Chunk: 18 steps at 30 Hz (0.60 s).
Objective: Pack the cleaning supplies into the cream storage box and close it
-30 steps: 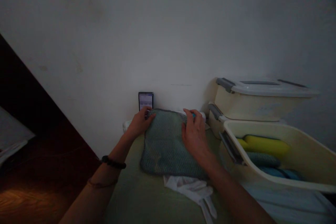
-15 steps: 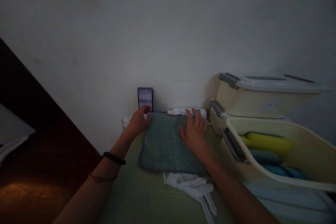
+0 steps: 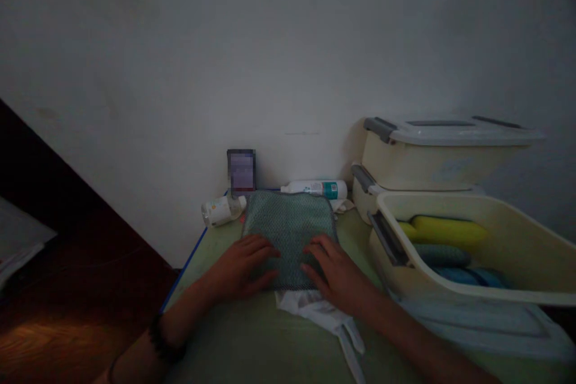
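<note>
A grey-green woven cloth (image 3: 290,222) with a dark edge lies spread flat on the green tabletop (image 3: 252,336). Over its left side rests my left hand (image 3: 245,267), fingers stretched out and pointing inward. My right hand (image 3: 330,270) is at the cloth's right side with its fingers apart. Neither hand grips anything; whether the palms press on the cloth is hard to tell. From under the cloth's near edge a white glove (image 3: 315,309) sticks out, its fingers toward me, partly hidden by my right hand.
A clear labelled bottle (image 3: 220,211) lies at the table's left edge. Against the wall stand a phone (image 3: 242,171) and a lying white bottle (image 3: 315,188). On the right are stacked lidded boxes (image 3: 414,162) and an open cream bin (image 3: 535,246) holding rolled yellow, green and blue cloths.
Both hands have moved from the cloth's far part toward me, and now lie nearer its close edge. The clear bottle on the left has come into fuller view.
</note>
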{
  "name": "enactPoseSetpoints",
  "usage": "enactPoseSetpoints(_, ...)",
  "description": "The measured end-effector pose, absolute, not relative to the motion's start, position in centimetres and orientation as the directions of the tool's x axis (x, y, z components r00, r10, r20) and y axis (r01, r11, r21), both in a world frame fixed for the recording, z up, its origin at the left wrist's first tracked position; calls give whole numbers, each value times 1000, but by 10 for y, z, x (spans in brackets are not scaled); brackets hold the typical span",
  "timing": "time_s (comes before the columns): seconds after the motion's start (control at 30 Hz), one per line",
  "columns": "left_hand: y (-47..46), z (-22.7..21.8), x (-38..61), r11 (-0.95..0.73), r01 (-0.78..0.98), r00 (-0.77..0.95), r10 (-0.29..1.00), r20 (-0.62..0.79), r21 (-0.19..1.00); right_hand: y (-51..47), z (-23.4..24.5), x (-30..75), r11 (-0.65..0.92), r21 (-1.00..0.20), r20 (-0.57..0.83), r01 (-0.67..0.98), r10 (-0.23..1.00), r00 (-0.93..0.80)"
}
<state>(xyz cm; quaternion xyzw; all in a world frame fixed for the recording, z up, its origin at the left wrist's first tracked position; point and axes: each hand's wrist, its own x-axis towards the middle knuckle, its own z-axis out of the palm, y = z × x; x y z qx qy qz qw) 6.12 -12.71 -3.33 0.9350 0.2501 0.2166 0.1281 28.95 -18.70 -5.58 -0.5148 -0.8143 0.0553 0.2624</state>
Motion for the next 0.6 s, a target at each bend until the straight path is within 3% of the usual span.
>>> enactPoseSetpoints(0.13, -142, -33, 65, -888, 358, 853, 437, 287, 289, -202, -56, 299, 510, -413, 257, 755, 860, -440)
enactPoseSetpoints(0.3, -143, -32, 72, -876, 377, 876, 443, 190, 301, -201, -48, 307, 508, -401, 181, 762, 859, -478)
enactPoseSetpoints(0.6, -145, -40, 75, -866, 408, 885, 453, 109, 289, -201, -53, 299, 446, -321, 217, 836, 894, -393)
